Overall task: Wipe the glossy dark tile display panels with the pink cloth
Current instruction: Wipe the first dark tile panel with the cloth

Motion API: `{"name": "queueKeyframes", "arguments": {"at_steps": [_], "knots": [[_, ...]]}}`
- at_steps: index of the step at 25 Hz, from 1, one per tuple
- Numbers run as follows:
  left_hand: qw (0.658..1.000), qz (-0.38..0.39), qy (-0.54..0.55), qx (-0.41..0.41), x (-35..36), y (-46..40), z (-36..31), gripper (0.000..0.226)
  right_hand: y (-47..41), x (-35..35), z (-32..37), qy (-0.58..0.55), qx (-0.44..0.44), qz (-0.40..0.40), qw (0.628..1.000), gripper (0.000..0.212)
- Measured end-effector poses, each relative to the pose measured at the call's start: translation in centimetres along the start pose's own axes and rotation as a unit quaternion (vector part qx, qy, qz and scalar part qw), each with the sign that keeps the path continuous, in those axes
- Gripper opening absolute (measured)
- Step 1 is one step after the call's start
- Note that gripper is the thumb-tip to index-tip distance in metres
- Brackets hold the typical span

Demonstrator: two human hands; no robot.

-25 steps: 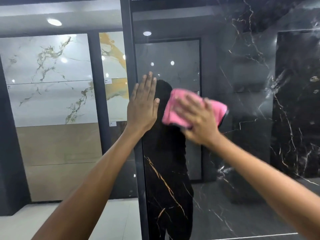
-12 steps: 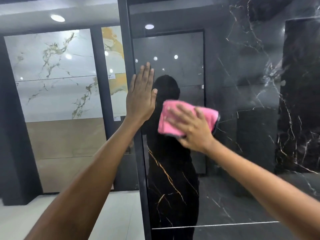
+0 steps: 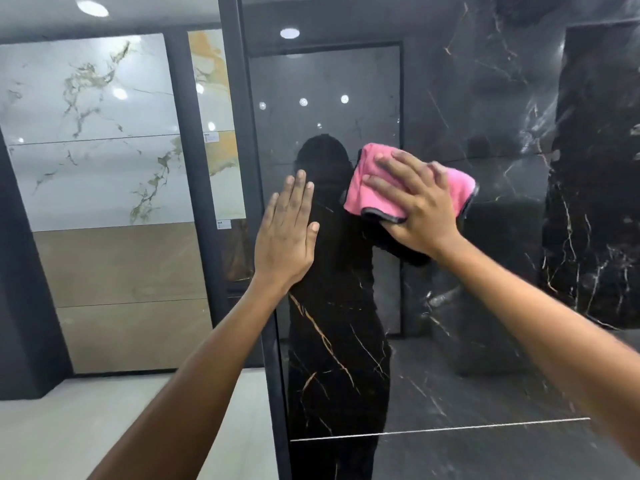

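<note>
A glossy black marble tile panel (image 3: 485, 133) with gold and white veins fills the right two thirds of the view. It mirrors my dark silhouette and ceiling lights. My right hand (image 3: 415, 206) presses a folded pink cloth (image 3: 367, 188) with a grey edge flat against the panel, fingers spread over it. My left hand (image 3: 287, 233) lies flat with straight fingers on the panel near its left edge, beside the cloth.
A dark metal frame post (image 3: 249, 202) borders the panel on the left. Beyond it stand white marble display tiles (image 3: 93, 133) over beige tiles (image 3: 124, 299), and a pale floor (image 3: 104, 410). A horizontal seam (image 3: 450, 429) crosses the panel low down.
My right hand has slid the pink cloth rightward and slightly down along the panel. The left hand stays flat near the frame. The camera has tipped a little downward.
</note>
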State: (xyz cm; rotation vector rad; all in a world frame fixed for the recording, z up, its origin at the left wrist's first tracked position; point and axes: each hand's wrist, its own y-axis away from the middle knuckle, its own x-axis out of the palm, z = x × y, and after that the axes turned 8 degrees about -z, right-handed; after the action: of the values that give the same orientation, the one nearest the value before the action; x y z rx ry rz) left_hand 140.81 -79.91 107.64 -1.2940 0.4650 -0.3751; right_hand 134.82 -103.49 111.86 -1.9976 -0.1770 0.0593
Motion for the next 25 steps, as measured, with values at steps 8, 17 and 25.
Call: {"name": "queueKeyframes", "arguments": {"at_steps": [8,17,25], "knots": [[1.000,0.002,0.007,-0.027,-0.3,-0.4,-0.5,0.063,12.7,-2.2,6.1,-0.039,-0.250,0.178,0.951,0.077],[0.997,-0.020,-0.025,-0.071,0.5,0.2,-1.7,0.059,1.4,-1.7,-3.6,0.043,0.012,-0.001,0.999,0.055],[0.996,-0.018,-0.022,-0.079,0.6,0.1,-1.7,0.059,11.9,-3.4,1.2,-0.001,-0.199,0.141,0.970,0.074]]}}
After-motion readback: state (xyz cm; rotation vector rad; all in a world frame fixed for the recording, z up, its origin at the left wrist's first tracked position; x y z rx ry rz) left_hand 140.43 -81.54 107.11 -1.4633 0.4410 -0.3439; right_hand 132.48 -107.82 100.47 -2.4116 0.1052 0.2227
